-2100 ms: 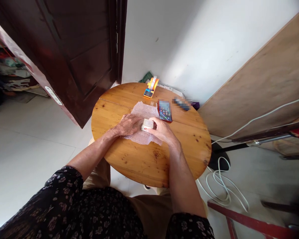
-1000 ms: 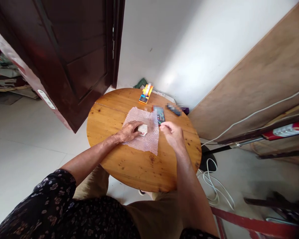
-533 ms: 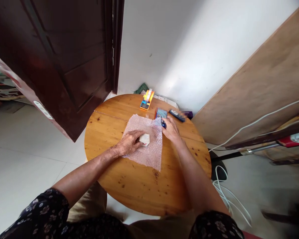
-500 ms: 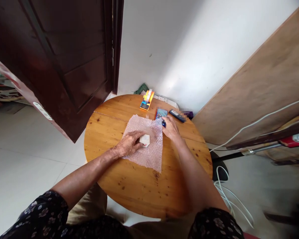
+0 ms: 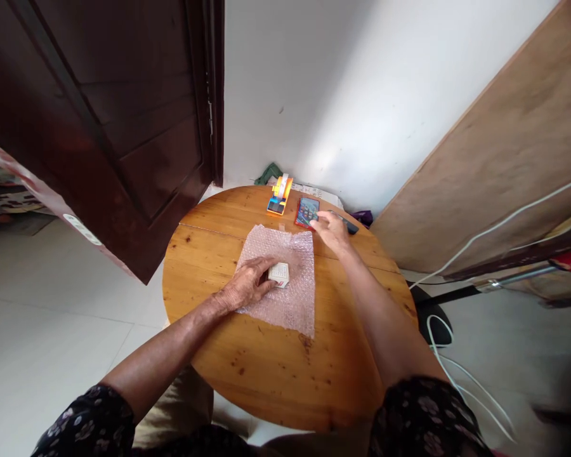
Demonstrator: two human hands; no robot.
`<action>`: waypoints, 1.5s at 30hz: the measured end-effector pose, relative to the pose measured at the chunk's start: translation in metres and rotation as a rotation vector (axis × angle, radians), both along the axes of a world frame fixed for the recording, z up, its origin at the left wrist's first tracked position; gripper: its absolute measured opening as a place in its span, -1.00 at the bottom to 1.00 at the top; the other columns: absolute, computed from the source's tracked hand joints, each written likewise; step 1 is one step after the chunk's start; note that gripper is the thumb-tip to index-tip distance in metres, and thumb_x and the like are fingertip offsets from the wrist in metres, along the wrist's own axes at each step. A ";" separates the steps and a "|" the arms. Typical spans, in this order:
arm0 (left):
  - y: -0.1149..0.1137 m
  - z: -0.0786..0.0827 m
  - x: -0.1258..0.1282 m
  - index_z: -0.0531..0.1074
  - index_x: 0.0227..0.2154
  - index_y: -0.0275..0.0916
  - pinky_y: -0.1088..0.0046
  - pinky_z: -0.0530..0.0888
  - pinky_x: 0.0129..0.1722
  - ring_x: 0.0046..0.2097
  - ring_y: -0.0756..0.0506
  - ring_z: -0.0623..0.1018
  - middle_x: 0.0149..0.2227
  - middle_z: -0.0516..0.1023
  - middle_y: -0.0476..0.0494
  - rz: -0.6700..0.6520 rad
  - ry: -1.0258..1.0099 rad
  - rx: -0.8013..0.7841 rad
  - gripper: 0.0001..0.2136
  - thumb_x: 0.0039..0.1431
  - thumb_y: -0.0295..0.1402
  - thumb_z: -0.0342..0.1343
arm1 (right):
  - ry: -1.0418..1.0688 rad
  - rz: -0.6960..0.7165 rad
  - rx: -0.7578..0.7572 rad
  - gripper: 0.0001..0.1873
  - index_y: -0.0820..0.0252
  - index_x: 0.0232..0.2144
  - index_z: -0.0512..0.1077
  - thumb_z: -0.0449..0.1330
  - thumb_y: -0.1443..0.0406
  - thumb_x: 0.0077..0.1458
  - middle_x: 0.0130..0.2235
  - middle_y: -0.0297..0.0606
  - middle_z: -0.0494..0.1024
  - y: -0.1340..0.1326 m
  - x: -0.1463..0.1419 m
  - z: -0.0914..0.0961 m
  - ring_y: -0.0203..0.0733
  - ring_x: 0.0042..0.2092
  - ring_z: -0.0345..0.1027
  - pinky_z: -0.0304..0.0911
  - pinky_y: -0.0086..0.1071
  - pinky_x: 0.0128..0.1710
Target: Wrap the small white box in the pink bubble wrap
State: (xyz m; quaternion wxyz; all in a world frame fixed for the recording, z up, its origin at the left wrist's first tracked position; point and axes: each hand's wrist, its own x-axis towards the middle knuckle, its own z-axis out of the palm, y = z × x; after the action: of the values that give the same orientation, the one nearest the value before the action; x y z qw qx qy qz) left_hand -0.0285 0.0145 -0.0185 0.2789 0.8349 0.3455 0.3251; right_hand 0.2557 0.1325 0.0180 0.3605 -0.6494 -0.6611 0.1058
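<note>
My left hand (image 5: 252,283) grips a small white box (image 5: 278,274) with printed text, thumb on its near side and fingers along its far side. Under the box lies a sheet of pink-tinted bubble wrap (image 5: 295,311), flat on the round wooden table (image 5: 247,362). My right hand (image 5: 332,232) hovers by the right edge of a red-edged phone-like item (image 5: 308,212). Its thumb and forefinger are curved apart, with nothing visible between them. Partly behind that hand is a long black device (image 5: 349,226).
An orange tape dispenser (image 5: 279,195) stands near the table's far edge. Behind it are a green cloth-like item (image 5: 268,174) and a purple item (image 5: 363,217) by the wall. A dark door (image 5: 143,127) is at left; a white cable (image 5: 485,397) loops over the floor at right.
My right hand has moved slightly right, off the bubble wrap's edge. The small dark blue object at its fingers no longer shows. My left hand stays on the box.
</note>
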 end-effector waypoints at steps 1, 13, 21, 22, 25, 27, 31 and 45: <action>0.000 0.000 0.000 0.38 0.18 -0.26 0.14 0.43 0.20 0.16 -0.22 0.52 0.14 0.53 -0.29 -0.003 -0.005 -0.008 -0.51 0.16 -0.42 0.19 | 0.047 -0.008 0.016 -0.69 0.08 -0.10 0.51 0.21 0.14 0.12 -0.07 -0.10 0.59 -0.024 -0.006 0.007 0.09 0.02 0.45 0.35 0.00 0.07; 0.005 0.004 -0.005 0.39 0.18 -0.29 0.16 0.43 0.18 0.12 -0.20 0.52 0.12 0.54 -0.29 0.002 -0.034 -0.036 -0.52 0.18 -0.40 0.17 | -0.449 0.494 -0.106 -0.61 0.09 -0.02 0.51 0.32 0.15 0.10 0.17 -0.07 0.50 -0.233 -0.089 0.003 0.12 0.13 0.39 0.23 -0.01 0.17; 0.012 -0.002 -0.006 0.43 0.16 -0.31 0.15 0.43 0.19 0.12 -0.22 0.53 0.13 0.54 -0.33 -0.032 -0.067 -0.005 -0.52 0.13 -0.45 0.18 | -0.728 0.400 0.220 -0.75 0.24 -0.22 0.53 0.05 0.45 0.29 -0.13 -0.10 0.65 -0.228 -0.101 -0.020 -0.09 -0.17 0.47 0.22 -0.20 -0.06; 0.012 -0.002 -0.006 0.42 0.16 -0.30 0.14 0.42 0.19 0.13 -0.22 0.52 0.13 0.53 -0.33 -0.042 -0.066 -0.002 -0.51 0.13 -0.46 0.17 | -0.715 0.404 0.234 -0.76 0.23 -0.24 0.53 0.05 0.45 0.29 -0.14 -0.12 0.65 -0.228 -0.101 -0.019 -0.10 -0.17 0.47 0.22 -0.21 -0.06; 0.011 0.000 -0.007 0.42 0.16 -0.30 0.14 0.41 0.21 0.13 -0.22 0.52 0.14 0.53 -0.32 -0.045 -0.063 0.000 -0.50 0.12 -0.48 0.17 | -0.655 0.425 0.240 -0.84 0.22 -0.19 0.52 0.14 0.33 0.27 -0.11 -0.12 0.64 -0.231 -0.099 -0.016 -0.07 -0.11 0.47 0.23 -0.21 -0.03; 0.010 0.002 -0.007 0.43 0.15 -0.31 0.15 0.41 0.21 0.13 -0.22 0.52 0.13 0.54 -0.32 -0.023 -0.055 -0.010 -0.51 0.11 -0.48 0.18 | -0.677 0.436 0.236 -0.81 0.25 -0.13 0.51 0.18 0.30 0.25 -0.08 -0.09 0.63 -0.233 -0.098 -0.015 -0.03 -0.08 0.46 0.23 -0.20 -0.01; 0.009 0.003 -0.005 0.44 0.14 -0.32 0.13 0.40 0.21 0.13 -0.24 0.52 0.11 0.55 -0.33 0.018 -0.020 -0.023 -0.51 0.11 -0.45 0.21 | -0.833 0.423 0.265 -0.79 0.29 -0.19 0.53 0.10 0.45 0.26 -0.09 -0.06 0.64 -0.237 -0.098 -0.019 -0.03 -0.12 0.45 0.18 -0.19 0.00; 0.007 0.031 -0.036 0.41 0.21 -0.24 0.09 0.32 0.28 0.25 -0.28 0.44 0.22 0.48 -0.31 0.117 -0.423 -0.406 -0.28 0.27 0.21 -0.17 | -0.428 0.214 0.015 -0.74 0.15 -0.33 0.48 0.00 0.29 0.27 -0.37 -0.22 0.61 -0.159 -0.100 0.035 -0.15 -0.36 0.39 0.07 -0.32 -0.29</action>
State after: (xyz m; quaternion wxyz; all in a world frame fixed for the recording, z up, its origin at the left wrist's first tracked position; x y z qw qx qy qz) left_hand -0.0642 0.0217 0.0127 0.4868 0.6545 0.3852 0.4317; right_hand 0.1561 -0.0264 0.0535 0.2037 -0.5807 -0.7883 -0.0017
